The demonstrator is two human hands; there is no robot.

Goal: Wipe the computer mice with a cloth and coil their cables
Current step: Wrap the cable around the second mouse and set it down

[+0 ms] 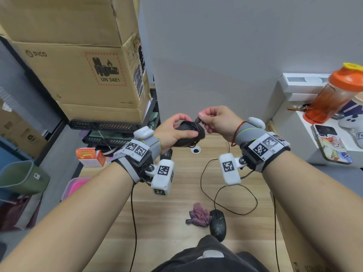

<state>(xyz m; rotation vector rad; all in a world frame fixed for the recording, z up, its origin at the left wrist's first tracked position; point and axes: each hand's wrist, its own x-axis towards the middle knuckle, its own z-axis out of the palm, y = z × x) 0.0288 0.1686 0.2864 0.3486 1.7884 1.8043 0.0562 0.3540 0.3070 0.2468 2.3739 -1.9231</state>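
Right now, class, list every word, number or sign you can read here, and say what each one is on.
"PICO": cardboard box, left face.
"UN 3481": same box, under a battery and flame sign.
"Made in China": box's lower edge, barely legible.
Box's side labels, orange carton, wrist markers: unreadable.

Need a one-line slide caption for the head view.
Left hand grips a black mouse wrapped in its cable; right hand pinches the plug.
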